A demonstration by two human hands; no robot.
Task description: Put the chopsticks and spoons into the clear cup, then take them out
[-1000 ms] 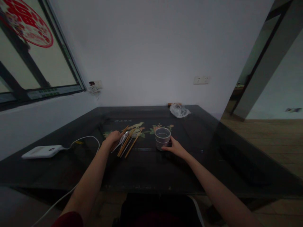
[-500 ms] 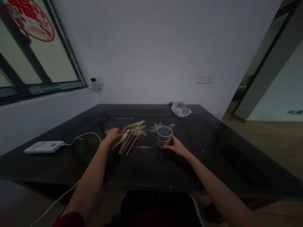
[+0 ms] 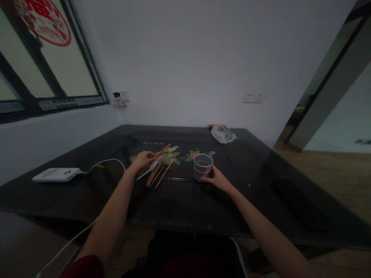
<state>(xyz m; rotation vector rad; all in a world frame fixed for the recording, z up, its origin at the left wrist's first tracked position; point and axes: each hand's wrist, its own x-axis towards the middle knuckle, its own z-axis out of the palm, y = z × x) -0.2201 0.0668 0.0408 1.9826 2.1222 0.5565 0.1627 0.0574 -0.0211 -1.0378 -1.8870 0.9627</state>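
My left hand (image 3: 143,159) is closed on a wooden chopstick (image 3: 162,150) whose far end is raised off the dark table (image 3: 179,200). Several more chopsticks (image 3: 161,173) and a plastic spoon (image 3: 148,171) lie in a loose pile just right of that hand. My right hand (image 3: 217,179) holds the lower side of a clear plastic cup (image 3: 202,166) that stands upright on the table, right of the pile.
A white device (image 3: 56,174) with a white cable (image 3: 107,162) lies at the left of the table. A crumpled clear bag (image 3: 222,134) sits near the far edge by the wall. A window is at the left, a doorway at the right.
My left hand has closed on a chopstick and lifted it out of the pile. The right hand stays on the cup. The camera view has tilted slightly.
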